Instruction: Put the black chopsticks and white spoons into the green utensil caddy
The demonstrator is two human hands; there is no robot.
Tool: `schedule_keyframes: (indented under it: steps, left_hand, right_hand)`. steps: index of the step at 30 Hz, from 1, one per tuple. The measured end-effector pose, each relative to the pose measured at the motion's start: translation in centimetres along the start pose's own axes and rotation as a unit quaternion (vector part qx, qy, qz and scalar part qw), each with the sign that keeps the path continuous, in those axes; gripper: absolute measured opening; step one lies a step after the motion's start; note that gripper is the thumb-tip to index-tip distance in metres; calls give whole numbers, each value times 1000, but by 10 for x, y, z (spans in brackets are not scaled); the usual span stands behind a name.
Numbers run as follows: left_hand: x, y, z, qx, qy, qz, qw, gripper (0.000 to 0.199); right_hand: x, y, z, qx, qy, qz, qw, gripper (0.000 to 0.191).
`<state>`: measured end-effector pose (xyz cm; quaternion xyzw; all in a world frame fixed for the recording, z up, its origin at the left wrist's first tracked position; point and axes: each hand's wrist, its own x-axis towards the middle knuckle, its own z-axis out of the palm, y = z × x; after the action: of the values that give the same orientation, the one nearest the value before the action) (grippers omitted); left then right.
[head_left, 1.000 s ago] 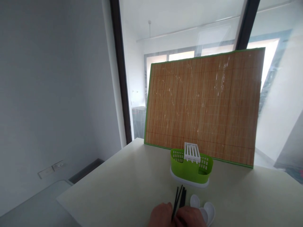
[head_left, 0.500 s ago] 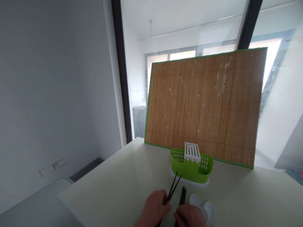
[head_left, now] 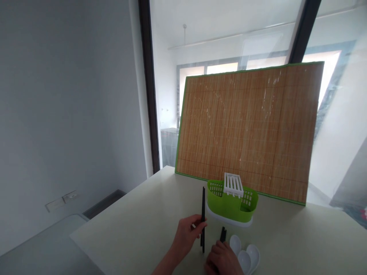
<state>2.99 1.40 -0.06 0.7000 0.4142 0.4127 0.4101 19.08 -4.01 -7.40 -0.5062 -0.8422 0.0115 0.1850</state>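
My left hand (head_left: 187,231) pinches a pair of black chopsticks (head_left: 203,204), held upright above the table and left of the caddy. My right hand (head_left: 223,258) is low over the table with its fingers curled over another bundle of black chopsticks (head_left: 223,233), whose tips stick out beyond the fingers. Close beside it, on the right, lie white spoons (head_left: 253,254), partly covered by that hand. Behind both hands stands a green cutlery caddy (head_left: 229,208) with perforated side compartments, a white base and a white slatted rack (head_left: 233,183) on top.
A bamboo mat board (head_left: 246,130) with green edging leans upright at the back of the white table (head_left: 137,221). Glass panes with a dark frame (head_left: 149,95) rise behind it. A grey wall (head_left: 71,114) is on the left.
My left hand has lifted and turned its chopsticks from slanting and spread to upright and together. My right hand has shifted slightly left and down, uncovering more of the spoons.
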Motion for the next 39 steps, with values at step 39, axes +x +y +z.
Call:
schedule_keyframes:
  steps: [39]
  left_hand:
    - [-16, 50, -17, 55, -143, 100, 983, 14]
  right_hand:
    - [-6, 15, 19, 55, 171, 0, 984, 13]
